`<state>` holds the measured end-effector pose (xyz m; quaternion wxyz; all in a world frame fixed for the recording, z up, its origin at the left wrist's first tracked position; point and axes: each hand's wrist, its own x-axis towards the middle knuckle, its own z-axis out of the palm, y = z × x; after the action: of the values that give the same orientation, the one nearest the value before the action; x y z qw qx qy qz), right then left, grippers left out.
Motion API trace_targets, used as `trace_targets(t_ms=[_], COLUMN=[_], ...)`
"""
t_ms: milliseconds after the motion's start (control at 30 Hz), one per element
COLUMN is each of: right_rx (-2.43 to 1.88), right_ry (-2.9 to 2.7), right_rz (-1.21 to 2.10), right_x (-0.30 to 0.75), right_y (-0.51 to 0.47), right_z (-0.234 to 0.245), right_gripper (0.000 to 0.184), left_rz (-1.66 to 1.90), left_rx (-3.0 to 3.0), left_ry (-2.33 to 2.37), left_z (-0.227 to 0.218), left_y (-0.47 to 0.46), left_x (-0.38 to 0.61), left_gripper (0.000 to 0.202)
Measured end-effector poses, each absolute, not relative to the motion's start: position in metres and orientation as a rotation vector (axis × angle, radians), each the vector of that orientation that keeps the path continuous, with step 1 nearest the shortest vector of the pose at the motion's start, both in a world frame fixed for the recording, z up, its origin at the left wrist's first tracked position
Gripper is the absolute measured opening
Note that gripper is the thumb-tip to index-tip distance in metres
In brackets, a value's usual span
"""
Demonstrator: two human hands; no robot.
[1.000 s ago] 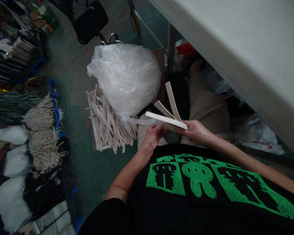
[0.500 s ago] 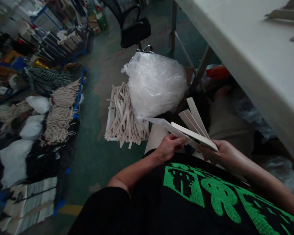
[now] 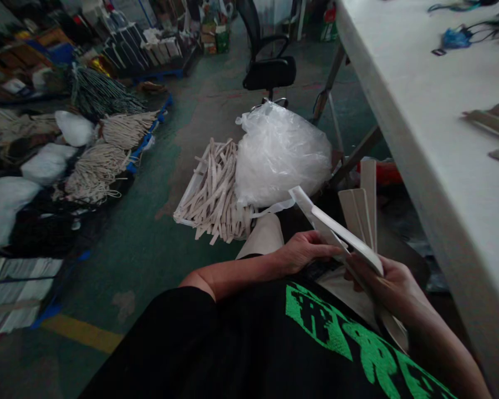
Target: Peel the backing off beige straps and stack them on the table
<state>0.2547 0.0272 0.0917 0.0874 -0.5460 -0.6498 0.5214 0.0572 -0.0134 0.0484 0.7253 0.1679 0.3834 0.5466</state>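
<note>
My right hand (image 3: 393,280) is closed around several flat beige strips. A fan of these strips (image 3: 357,213) stands up beyond its fingers, and looped ends hang below its wrist. One pale, thicker-edged strip (image 3: 345,233) runs slantwise from the right hand toward the plastic bag. My left hand (image 3: 310,252) pinches the near side of a thin flat strip (image 3: 316,219) lying along that pale one. Both hands are close together above my lap. The fingertips of the right hand are partly hidden behind the strips.
A white tray (image 3: 187,200) heaped with beige strips (image 3: 216,194) sits on the floor beside a big clear plastic bag (image 3: 283,155). A white table (image 3: 424,111) edges my right side. Beyond are an office chair (image 3: 270,72) and, at left, pallets with corded bundles (image 3: 95,166).
My view has turned, so the table and chair show more fully. My left hand has moved along the strip toward my right hand. The strips in the right hand now stand more upright.
</note>
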Motion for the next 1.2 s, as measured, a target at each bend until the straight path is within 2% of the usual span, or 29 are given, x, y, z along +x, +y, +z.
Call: trace_targets(t_ms=[133,300,500,700,1000,1200], right_rx=[-1.671,-1.656,-1.462,-1.38,-1.423,-1.388], right_ry=[-1.862,-1.732,-1.768,-1.814,-1.929,-1.996], right_rz=[1.578,1.477,1.728,1.647,1.635,1.555], right_x=[0.267,0.255,0.25,0.24,0.252,0.249], right_y=[0.023,0.015,0.003,0.004,-0.015,-0.029], right_z=[0.1,0.102,0.084,0.068,0.069,0.074], right_gripper=[0.064,0.06,0.051,0.047,0.026,0.023], left_rz=[1.293,1.17,1.301,1.096,1.266,1.229], left_rx=[0.411,0.522,0.406,0.432,0.29,0.361], left_ry=[0.857,0.801,1.006,1.015,1.069,1.029], left_z=[0.059,0.06,0.039,0.031,0.041,0.045], left_y=[-0.006,-0.007,-0.004,-0.02,-0.018,-0.043], left_x=[0.055,0.066,0.04,0.057,0.024,0.041], left_gripper=[0.036,0.022,0.033,0.035,0.044,0.038])
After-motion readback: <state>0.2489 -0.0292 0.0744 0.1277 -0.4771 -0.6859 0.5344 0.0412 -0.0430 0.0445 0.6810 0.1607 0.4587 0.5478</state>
